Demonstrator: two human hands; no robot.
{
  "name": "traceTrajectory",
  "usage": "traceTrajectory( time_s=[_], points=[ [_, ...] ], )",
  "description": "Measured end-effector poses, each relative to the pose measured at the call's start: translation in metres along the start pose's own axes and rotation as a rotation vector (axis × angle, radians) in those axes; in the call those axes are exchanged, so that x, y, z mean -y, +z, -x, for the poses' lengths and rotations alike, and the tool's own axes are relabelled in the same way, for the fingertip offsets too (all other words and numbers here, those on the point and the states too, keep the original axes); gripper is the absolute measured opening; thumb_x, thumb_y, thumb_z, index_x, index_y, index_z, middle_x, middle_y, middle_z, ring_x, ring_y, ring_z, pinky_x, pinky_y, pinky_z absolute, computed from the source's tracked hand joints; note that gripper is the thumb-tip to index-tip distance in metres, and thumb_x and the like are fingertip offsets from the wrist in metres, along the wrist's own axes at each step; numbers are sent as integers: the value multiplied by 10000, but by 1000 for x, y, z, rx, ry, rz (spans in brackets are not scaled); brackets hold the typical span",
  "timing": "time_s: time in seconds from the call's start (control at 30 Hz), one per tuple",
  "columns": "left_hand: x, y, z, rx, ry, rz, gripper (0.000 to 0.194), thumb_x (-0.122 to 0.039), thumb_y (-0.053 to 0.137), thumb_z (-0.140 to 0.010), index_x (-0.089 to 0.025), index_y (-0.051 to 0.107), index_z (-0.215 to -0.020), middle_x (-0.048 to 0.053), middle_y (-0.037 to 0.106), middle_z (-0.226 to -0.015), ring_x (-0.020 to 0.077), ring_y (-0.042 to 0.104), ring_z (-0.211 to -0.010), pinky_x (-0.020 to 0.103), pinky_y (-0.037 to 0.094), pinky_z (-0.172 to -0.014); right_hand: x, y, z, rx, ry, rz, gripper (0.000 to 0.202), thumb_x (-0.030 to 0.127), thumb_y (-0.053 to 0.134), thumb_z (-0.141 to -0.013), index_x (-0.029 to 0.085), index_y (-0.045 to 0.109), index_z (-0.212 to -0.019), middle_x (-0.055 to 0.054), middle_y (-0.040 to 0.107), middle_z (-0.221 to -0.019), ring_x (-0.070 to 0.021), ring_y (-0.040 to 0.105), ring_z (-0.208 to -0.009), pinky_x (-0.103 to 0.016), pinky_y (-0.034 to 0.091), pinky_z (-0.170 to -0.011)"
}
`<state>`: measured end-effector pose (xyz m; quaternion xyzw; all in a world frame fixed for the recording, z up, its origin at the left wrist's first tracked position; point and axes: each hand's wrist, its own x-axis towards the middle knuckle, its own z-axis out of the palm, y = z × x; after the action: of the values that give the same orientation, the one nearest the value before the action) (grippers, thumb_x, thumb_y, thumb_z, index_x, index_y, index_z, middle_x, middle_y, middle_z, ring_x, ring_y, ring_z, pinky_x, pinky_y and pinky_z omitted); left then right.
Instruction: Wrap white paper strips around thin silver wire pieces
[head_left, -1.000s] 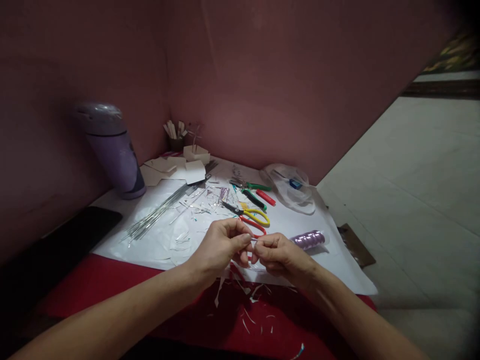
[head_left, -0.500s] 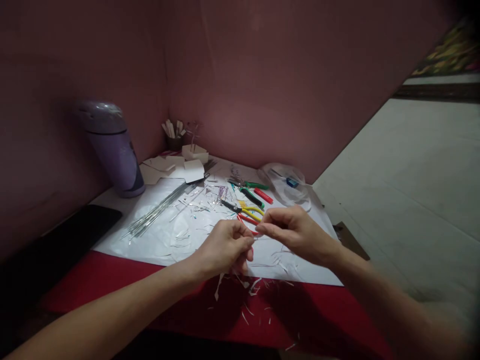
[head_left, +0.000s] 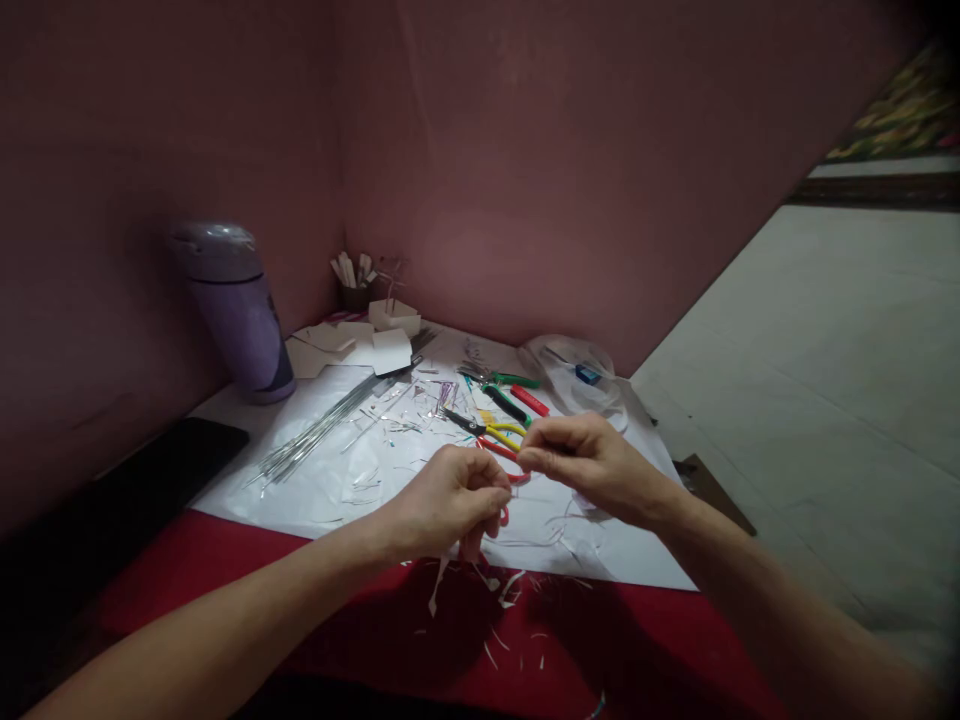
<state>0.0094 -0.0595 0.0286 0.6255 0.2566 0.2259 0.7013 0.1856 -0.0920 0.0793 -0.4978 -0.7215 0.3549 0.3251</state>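
Observation:
Over the near part of the white sheet (head_left: 300, 500), my left hand (head_left: 461, 500) is closed in a pinch; what it grips is too small to make out. Just right of it and slightly higher, my right hand (head_left: 574, 455) has thumb and forefinger pressed together, also on something I cannot make out. A narrow gap parts the two hands. Right behind them lie pliers with yellow and red handles (head_left: 499, 436). Beyond those are green-handled pliers (head_left: 510, 402) and a red object (head_left: 529, 400).
Thin wires (head_left: 322, 430) lie in a bundle at the left, near a purple bottle (head_left: 244, 325) and a dark flat object (head_left: 180, 460). Clippings cover the sheet and red cloth (head_left: 247, 560). A clear plastic bag (head_left: 574, 365) holds a blue item. Cards (head_left: 391, 352) lie at the back.
The view has shifted slightly, so the table things appear a little lower and further right. Both hands keep nearly the same closed pose, with the left hand's fingers slightly shifted.

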Motion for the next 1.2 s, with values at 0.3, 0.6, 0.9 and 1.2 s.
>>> traceTrajectory(
  time_s=[0.3,0.6,0.9,1.2],
  points=[
    [-5,-4,1,-13,121,239,141,-261,589,-773,-130,541,-754,-14,583,-532,52,478,-333,157,361,-348,-30,21,4,38,112,-210,268,361,588,-803,140,644,-663,42,415,-524,-72,314,-477,-205,243,-426],
    [-5,-4,-4,-244,86,101,152,-236,569,-768,-129,507,-680,-19,554,-499,63,486,-333,171,377,-351,0,8,9,-1,14,-29,209,308,598,-804,154,672,-683,29,457,-564,-91,354,-527,-230,288,-482],
    [-1,-4,-2,148,-51,135,124,-223,596,-749,-112,543,-730,-7,583,-495,75,504,-322,162,388,-333,-32,7,-9,-8,35,-126,237,342,625,-775,133,639,-663,23,470,-580,-94,387,-553,-227,316,-510],
    [-3,-7,-5,-164,107,228,153,-250,584,-770,-122,513,-728,-15,583,-521,58,497,-333,158,387,-357,-25,29,13,95,39,15,235,283,558,-828,139,664,-675,26,461,-550,-88,366,-526,-226,298,-500]
  ],
)
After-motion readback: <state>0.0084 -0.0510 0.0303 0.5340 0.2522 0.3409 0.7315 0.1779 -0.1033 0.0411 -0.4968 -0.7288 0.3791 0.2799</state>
